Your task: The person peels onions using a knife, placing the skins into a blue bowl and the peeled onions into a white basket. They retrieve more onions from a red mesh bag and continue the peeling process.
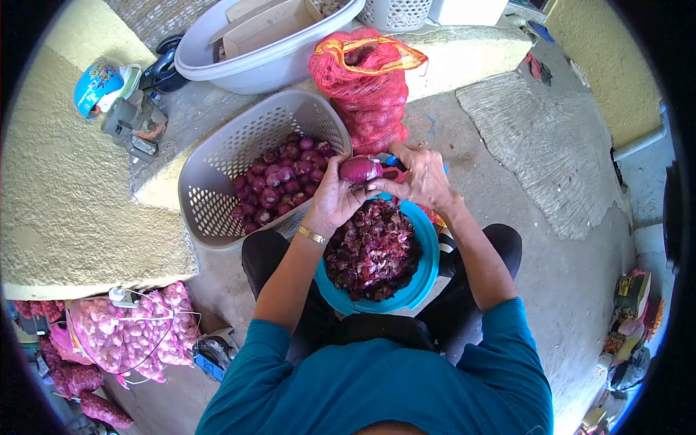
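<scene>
A red onion [360, 170], its skin shiny purple, is held in my left hand [335, 196], with the fingers closed round its left side. My right hand [424, 177] grips a small knife [391, 159] with a blue handle, mostly hidden by the fingers. The knife meets the right end of the onion, and my right thumb lies just under it. Beneath both hands, between my knees, is a teal basin [428, 272] heaped with loose onion skins [373, 250]. To the left, several peeled red onions [279, 177] lie in a grey perforated basket [206, 174].
A red mesh sack [370, 109] of onions stands behind the basket. On the ledge sits a large grey tub [239, 72] holding a tray. Mesh bags of garlic [138, 330] lie at lower left. A blue helmet [98, 83] rests on the ledge at upper left.
</scene>
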A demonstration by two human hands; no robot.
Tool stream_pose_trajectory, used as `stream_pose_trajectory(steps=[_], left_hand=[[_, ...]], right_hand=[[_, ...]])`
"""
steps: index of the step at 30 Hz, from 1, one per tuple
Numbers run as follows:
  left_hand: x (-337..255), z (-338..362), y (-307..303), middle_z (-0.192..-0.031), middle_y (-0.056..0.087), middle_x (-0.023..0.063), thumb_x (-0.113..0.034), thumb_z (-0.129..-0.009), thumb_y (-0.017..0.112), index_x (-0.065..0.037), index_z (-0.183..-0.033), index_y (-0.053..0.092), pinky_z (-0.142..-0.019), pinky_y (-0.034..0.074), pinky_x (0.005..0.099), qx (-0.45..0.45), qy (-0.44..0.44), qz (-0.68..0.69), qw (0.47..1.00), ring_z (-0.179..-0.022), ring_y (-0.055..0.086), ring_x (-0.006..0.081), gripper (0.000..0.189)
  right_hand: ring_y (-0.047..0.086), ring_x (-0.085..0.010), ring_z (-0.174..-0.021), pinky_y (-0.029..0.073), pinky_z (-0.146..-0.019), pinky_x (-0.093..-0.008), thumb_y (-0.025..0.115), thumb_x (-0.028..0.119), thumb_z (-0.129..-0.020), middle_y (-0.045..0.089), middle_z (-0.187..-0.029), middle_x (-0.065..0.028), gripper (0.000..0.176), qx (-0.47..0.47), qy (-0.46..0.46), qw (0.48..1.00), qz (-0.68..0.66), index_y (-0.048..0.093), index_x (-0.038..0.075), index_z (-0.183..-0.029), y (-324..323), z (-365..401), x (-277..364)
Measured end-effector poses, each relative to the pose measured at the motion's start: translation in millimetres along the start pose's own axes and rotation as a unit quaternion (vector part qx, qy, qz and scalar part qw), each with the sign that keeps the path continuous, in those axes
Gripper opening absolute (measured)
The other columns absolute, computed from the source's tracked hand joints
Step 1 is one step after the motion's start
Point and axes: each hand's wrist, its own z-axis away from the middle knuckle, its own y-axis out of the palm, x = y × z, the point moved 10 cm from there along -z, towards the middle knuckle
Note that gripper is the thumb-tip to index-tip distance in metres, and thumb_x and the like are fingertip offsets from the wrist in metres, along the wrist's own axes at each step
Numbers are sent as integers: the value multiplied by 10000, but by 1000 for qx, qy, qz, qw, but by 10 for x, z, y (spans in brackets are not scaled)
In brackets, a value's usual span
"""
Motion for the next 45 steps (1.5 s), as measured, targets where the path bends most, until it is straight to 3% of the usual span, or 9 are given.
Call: stream_pose_trajectory(steps=[3, 8, 21, 26, 28, 33, 35, 39, 45], left_hand=[[12, -7, 72, -1119, 646, 149, -404, -992, 491, -10, -1148, 583, -928, 551, 446, 42, -5, 22, 999, -977, 645, 260, 434], [9, -20, -48, -1095, 658, 139, -412, -1003, 466, -33, -1131, 599, -897, 561, 442, -18, 1, -15, 1000, -968, 650, 262, 421], [48, -8, 12, -1067, 658, 147, -419, -1024, 431, -11, -1121, 597, -866, 572, 424, -4, 6, 3, 1000, -861, 640, 238, 451], [38, -44, -10, -1091, 655, 169, -455, -1015, 428, -21, -1148, 569, -918, 558, 491, 51, -25, 50, 997, -1009, 656, 300, 475], [-1, -48, -40, -1084, 655, 174, -456, -1012, 439, -20, -1142, 569, -919, 558, 501, 19, -10, 35, 999, -1018, 654, 307, 473], [-116, -18, -89, -1066, 659, 192, -443, -1008, 463, -13, -1128, 572, -932, 548, 534, -38, 48, 11, 998, -1044, 647, 326, 459], [-92, -25, -2, -1069, 665, 184, -438, -1011, 459, -13, -1114, 583, -948, 543, 524, 30, 14, 57, 998, -1055, 645, 328, 455], [-122, 3, 19, -1062, 691, 139, -437, -1020, 448, -25, -1125, 611, -955, 530, 481, -16, 44, 6, 999, -1051, 655, 296, 455], [-91, 25, 93, -1039, 696, 123, -431, -1012, 476, -31, -1114, 617, -813, 580, 402, -2, 26, 5, 1000, -952, 674, 246, 436]], right_hand=[[652, -381, -662, 506, -583, -455, 765, 613, -691, 640, -685, -157, 604, 8, 9, 1000, 0, 611, 60, -878, 15, 5, 1], [654, -376, -659, 504, -577, -450, 770, 606, -691, 641, -688, -159, 603, 18, 2, 1000, 0, 612, 56, -881, 21, -10, 36], [651, -328, -672, 501, -570, -422, 713, 542, -791, 646, -728, -122, 494, 32, -45, 998, 24, 619, 62, -868, 103, 19, 118], [652, -317, -692, 507, -584, -418, 686, 526, -821, 646, -740, -118, 469, 79, -92, 992, 38, 621, 62, -822, 100, 21, 205], [652, -313, -690, 507, -584, -418, 682, 522, -826, 640, -727, -115, 466, 85, -105, 990, 34, 617, 60, -801, 84, 41, 229], [641, -325, -672, 486, -578, -435, 747, 509, -762, 623, -697, -117, 483, 45, -19, 998, -28, 597, 50, -752, 23, 34, 5], [637, -334, -667, 482, -579, -437, 766, 503, -744, 623, -690, -122, 483, 55, -32, 998, -15, 597, 51, -750, -23, 32, 81], [637, -350, -646, 487, -581, -439, 811, 524, -686, 628, -662, -129, 522, 55, -56, 997, -15, 597, 52, -750, -38, 19, 165], [657, -362, -635, 508, -581, -437, 801, 590, -671, 640, -661, -157, 602, 13, 17, 1000, 4, 634, 40, -852, -58, 17, 41]])
